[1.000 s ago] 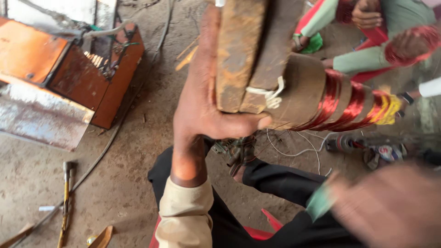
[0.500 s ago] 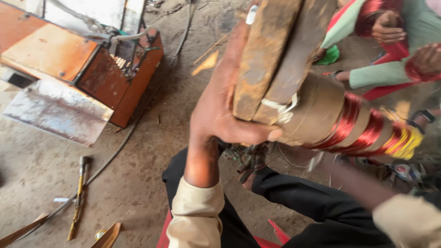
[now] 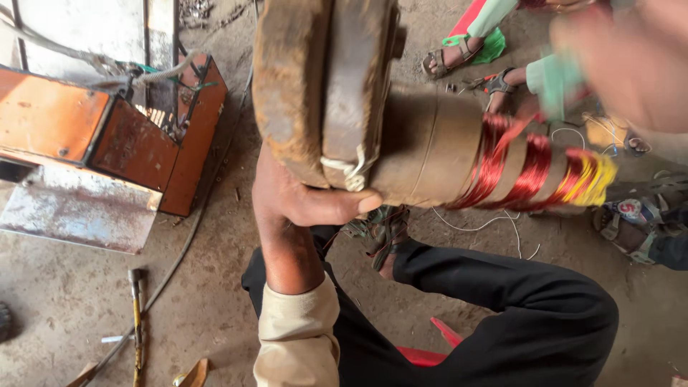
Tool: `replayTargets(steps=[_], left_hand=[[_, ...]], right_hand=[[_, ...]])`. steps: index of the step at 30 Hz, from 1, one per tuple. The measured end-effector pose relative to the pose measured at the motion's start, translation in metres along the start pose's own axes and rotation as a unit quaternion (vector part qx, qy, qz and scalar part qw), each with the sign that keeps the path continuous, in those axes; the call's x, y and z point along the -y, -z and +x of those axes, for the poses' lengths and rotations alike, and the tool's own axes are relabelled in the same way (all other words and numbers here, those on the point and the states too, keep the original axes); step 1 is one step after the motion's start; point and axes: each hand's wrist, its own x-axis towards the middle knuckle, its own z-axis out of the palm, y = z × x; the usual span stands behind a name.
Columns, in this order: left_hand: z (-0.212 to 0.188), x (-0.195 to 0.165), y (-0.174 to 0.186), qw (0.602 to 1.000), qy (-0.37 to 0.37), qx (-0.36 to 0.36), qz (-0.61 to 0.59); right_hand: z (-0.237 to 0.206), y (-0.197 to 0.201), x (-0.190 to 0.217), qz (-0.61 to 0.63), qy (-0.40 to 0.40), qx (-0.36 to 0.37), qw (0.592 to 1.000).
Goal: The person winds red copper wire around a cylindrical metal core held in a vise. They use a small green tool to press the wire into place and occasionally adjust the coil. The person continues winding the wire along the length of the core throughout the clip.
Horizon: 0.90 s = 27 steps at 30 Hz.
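Head view. Left hand [image 3: 301, 204] cups the underside of the heavy rusty laminated steel core [image 3: 322, 86], thumb pressed flat along the lower rim, fingers hidden behind the metal. The core is held up off the ground, above the lap. Just right of the thumb, a brown paper-wrapped coil former [image 3: 430, 147] juts out, wound with red and yellow enamelled wire [image 3: 534, 172].

Right hand [image 3: 634, 61] is a blur up and to the right, above the windings; cannot tell whether it is spread or closed.

Judgement: the load rides on one palm, so keep the wrist under the core's weight and off the windings.

Room: orange metal machine case [image 3: 107, 129] well left of the grip; hammer [image 3: 135, 301] on the dirt floor below-left. Another person's sandalled feet [image 3: 448, 57] crowd the upper right.
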Motion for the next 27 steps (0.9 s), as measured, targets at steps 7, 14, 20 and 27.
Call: replayTargets(steps=[7, 14, 20, 27], left_hand=[[-0.002, 0.013, 0.004, 0.995, 0.013, -0.052, -0.082], [-0.012, 0.032, 0.023, 0.994, 0.026, -0.096, -0.037], [-0.026, 0.035, 0.024, 0.991, 0.032, -0.11, -0.071], [-0.018, 0.036, 0.017, 0.992, 0.036, -0.084, -0.083]], right_hand=[[-0.028, -0.194, 0.056, 0.161, -0.073, 0.133, 0.975], [-0.119, -0.098, 0.216, 0.328, 0.113, 0.414, 0.841], [-0.037, 0.074, 0.151, 0.014, 0.207, -0.079, 0.975], [0.049, -0.055, -0.022, 0.027, -0.028, 0.03, 0.999]])
